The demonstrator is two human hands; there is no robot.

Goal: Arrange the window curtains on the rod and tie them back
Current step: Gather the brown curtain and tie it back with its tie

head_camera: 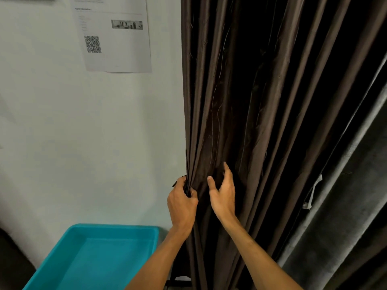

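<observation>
L hand point(181, 203) grips brown curtain point(240, 101) at its left edge. R hand point(223, 194) spread, holding nothing, just beside. Pleats hang vertical; loose ones lie right of grip, R nearer.

Dark brown pleated cloth curtain point(240, 101) with a faint silky sheen and loose threads. Beside it, grey velvety, matt cloth drape point(339, 227). Smooth, glossy turquoise plastic tub point(117, 230). Matt white paper sheet point(123, 49) on matt painted wall point(62, 132).

We have bare wall point(90, 132) left of the brown curtain point(261, 101); a turquoise tub point(117, 231) blocks below, and a grey drape point(343, 216) crowds us on the right.
</observation>
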